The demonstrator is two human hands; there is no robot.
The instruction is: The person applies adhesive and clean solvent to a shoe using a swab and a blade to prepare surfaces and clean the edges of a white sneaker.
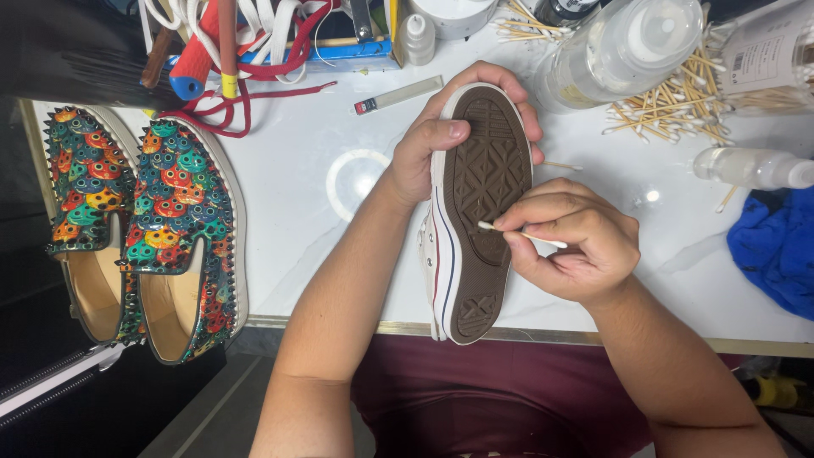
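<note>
Bottles and tubs crowd the upper right of the frame on a white bench (280, 203). One clear plastic bottle (623, 51) lies tilted with a pale liquid inside; just right of it a clear tub (776, 55) holds cotton swabs, and loose cotton swabs (678, 97) lie scattered between and below the two. A smaller clear bottle (750, 167) lies on its side at the right edge, above a crumpled blue cloth (776, 250). A small white dropper bottle (417, 38) stands at top centre, with a round white tub (449, 13) just beside it; what either holds cannot be told.

At centre, a white canvas sneaker (479, 212) is held sole-up over the bench's near edge. Its sole is dark brown with a diamond tread, and a white rubber band with thin blue and red lines runs along the side. The left hand (432, 148) grasps the toe end, thumb across the white rim and fingers wrapped behind. The right hand (577, 246) is clenched around a cotton swab (519, 234), pinched between thumb and forefinger, its tip touching the tread at mid-sole.

At the left of the frame sits a pair of slip-on shoes (144, 229), covered in bright multicoloured spots with studded edges. White and red laces (254, 51) lie tangled at upper left.
</note>
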